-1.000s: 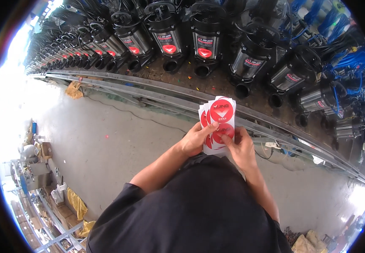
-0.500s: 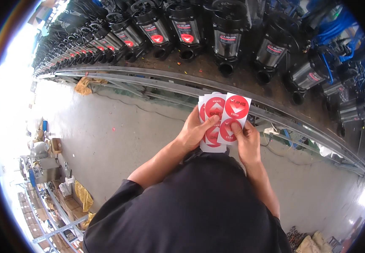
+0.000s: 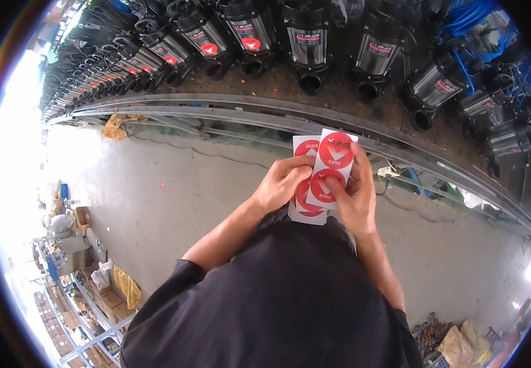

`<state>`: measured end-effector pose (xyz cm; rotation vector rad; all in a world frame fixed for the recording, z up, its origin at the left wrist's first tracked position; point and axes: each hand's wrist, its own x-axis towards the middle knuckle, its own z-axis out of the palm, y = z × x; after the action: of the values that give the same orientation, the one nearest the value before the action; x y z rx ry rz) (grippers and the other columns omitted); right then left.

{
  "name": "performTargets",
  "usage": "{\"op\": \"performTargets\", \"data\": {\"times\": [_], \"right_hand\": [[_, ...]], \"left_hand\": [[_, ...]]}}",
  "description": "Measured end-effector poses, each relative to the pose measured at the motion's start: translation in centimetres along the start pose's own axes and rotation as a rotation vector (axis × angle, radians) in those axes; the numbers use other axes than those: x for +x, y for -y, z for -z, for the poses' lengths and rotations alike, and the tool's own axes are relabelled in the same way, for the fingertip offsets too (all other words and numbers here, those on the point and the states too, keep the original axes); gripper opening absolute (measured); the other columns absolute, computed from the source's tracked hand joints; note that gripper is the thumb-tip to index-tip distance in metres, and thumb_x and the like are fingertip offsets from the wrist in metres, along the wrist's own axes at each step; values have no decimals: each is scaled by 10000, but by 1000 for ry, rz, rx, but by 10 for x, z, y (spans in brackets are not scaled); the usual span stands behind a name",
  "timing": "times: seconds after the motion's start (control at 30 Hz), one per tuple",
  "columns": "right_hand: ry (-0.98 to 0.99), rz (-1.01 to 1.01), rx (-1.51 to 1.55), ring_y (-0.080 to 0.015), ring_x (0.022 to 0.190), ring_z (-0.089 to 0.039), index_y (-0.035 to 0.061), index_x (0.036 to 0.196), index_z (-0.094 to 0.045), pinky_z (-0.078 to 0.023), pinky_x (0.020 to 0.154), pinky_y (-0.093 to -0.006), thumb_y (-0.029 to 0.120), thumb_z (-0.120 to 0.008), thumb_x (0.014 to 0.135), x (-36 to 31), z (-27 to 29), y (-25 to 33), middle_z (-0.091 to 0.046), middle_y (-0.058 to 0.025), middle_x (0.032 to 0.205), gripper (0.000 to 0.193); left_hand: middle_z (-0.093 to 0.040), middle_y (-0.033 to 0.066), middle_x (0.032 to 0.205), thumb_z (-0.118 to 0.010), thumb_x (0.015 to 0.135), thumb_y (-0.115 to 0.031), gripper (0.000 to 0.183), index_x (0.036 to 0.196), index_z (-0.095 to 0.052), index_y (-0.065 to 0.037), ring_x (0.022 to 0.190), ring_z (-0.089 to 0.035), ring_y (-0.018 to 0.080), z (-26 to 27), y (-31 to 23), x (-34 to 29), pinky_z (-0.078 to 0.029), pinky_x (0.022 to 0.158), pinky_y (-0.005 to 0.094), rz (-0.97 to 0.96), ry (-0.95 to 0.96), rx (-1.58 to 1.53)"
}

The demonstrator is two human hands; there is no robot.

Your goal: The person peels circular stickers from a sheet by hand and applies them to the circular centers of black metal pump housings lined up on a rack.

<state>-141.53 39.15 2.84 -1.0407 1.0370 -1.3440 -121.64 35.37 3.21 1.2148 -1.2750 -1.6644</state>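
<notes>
Holding a sheet of round red stickers [image 3: 322,179] mid-frame, left hand [image 3: 282,184] and right hand [image 3: 354,199] both gripping, pumps [image 3: 305,43] at top partly labelled.

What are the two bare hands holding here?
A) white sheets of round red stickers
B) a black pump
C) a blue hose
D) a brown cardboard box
A: both the left hand and the right hand grip the white sheets of round red stickers.
</notes>
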Motion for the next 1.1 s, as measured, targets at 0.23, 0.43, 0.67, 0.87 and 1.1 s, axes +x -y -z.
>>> {"op": "performTargets", "data": {"times": [0.23, 0.43, 0.67, 0.87, 1.1], "right_hand": [[-86, 299, -799, -237, 833, -589, 95, 1330, -711, -514, 703, -349, 97, -880, 827, 22, -8, 25, -604, -113, 1091, 531], [7, 526, -949, -313, 960, -604, 46, 1150, -738, -534, 794, -424, 68, -865, 795, 56, -17, 47, -641, -88, 1048, 378], [93, 452, -890, -259, 849, -667, 6, 1062, -752, -553, 701, -355, -22, -816, 815, 68, -31, 52, -669, -92, 962, 257], [141, 355, -773, -232, 772, -690, 2, 993, -748, -569, 631, -340, -27, -801, 834, 73, -35, 56, -671, -92, 924, 170], [128, 294, -693, -208, 741, -697, -12, 972, -751, -574, 630, -317, -58, -772, 845, 74, -35, 56, -679, -91, 901, 136]], "left_hand": [[-622, 17, 765, -724, 989, -168, 198, 1008, -681, 24, 664, -496, 69, 6, -27, 19, -421, 548, 311, -87, 87, 301], [-678, 130, 806, -785, 952, -146, 248, 1100, -674, 19, 674, -598, 168, 19, -44, 32, -493, 610, 323, -404, 31, 422], [-710, 96, 834, -800, 932, -129, 273, 1154, -691, -15, 669, -601, 109, 34, -49, 38, -474, 575, 305, -407, 62, 451], [-714, 156, 859, -798, 902, -103, 243, 1089, -678, -5, 669, -656, 239, 39, -52, 39, -502, 595, 350, -465, 59, 512], [-714, 185, 882, -776, 875, -45, 230, 1067, -668, 20, 728, -692, 312, 42, -49, 41, -521, 631, 375, -550, 73, 499]]}}
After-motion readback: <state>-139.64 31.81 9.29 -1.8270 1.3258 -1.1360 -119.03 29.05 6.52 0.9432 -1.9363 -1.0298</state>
